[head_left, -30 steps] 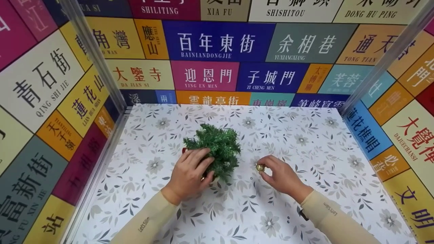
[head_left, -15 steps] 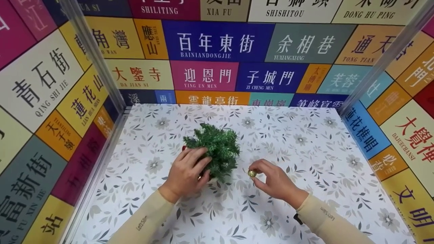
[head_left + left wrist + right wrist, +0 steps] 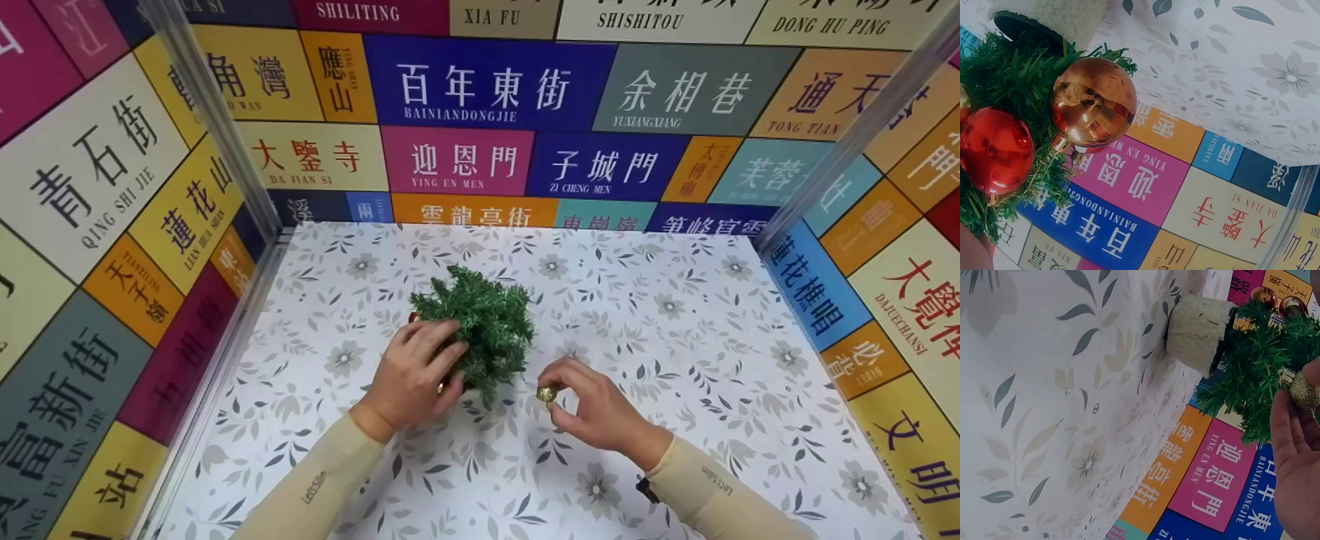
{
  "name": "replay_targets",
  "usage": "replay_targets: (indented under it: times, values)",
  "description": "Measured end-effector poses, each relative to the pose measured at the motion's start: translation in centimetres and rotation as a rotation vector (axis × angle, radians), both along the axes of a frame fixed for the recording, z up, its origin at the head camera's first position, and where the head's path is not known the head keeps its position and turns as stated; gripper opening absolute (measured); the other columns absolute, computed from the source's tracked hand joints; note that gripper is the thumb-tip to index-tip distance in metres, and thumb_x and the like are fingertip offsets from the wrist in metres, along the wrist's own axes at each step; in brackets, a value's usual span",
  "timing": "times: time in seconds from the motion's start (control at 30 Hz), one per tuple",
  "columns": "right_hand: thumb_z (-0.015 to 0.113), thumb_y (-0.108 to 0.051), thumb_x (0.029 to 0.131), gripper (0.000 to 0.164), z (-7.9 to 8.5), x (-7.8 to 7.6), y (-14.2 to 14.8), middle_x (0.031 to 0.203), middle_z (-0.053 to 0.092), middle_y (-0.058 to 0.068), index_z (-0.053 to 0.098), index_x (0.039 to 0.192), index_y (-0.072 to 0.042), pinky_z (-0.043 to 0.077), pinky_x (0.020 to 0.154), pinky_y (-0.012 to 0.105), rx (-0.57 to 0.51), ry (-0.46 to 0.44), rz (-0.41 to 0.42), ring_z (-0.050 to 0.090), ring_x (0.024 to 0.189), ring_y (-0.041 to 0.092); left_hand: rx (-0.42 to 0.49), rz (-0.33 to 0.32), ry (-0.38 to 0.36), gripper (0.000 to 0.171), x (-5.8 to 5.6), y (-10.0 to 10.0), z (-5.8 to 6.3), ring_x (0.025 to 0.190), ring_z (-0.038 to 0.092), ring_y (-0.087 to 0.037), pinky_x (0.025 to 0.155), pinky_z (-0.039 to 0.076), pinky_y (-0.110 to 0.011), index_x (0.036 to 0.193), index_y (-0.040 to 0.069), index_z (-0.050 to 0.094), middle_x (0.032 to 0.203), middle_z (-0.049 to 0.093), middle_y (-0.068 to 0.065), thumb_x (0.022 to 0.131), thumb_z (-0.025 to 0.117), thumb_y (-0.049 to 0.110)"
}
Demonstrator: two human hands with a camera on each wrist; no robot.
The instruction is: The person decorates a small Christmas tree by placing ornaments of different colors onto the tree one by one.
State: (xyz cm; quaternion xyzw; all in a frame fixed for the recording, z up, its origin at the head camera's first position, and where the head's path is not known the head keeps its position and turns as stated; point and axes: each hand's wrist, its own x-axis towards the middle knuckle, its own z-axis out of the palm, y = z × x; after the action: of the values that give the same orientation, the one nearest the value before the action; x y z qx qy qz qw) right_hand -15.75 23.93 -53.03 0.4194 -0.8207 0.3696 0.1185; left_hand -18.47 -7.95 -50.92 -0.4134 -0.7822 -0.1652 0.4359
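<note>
A small artificial Christmas tree [image 3: 491, 322] stands on the table. Its base, wrapped in cream fleece [image 3: 1193, 333], shows in the right wrist view. My left hand [image 3: 409, 379] grips the tree's left side, thumb and fingers bent around the branches. On that side hang a shiny red ball [image 3: 996, 152] and a copper-gold ball [image 3: 1095, 101], seen in the left wrist view. To the right of the tree, my right hand [image 3: 604, 409] pinches a gold glitter bauble [image 3: 546, 394] between thumb and fingers. In the right wrist view the bauble's cap overlaps the green branches.
The table cover [image 3: 660, 465] is white with grey flowers and leaves. Transparent corner posts [image 3: 214, 127] rise at the back. Behind and beside the table are walls of colourful sign panels [image 3: 487, 82].
My right hand has carried the gold glitter bauble leftward and slightly nearer me, closer to the tree. The left hand keeps its hold on the tree. The head view has tilted slightly.
</note>
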Motion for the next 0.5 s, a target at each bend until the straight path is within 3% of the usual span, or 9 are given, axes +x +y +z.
replay_targets:
  times: [0.5]
  values:
    - [0.068,0.0,0.086,0.045,1.0,1.1,-1.6,0.116,0.061,-0.002,0.059,0.126,-0.018,0.055,0.076,0.023,-0.087,-0.04,0.041,0.062,0.098,0.012,0.019,0.05,0.022,0.038,0.4,0.5,-0.2,0.113,0.06,-0.036,0.098,0.044,-0.055,0.107,0.008,0.07,0.13,0.06,-0.017,0.078,0.067,0.032]
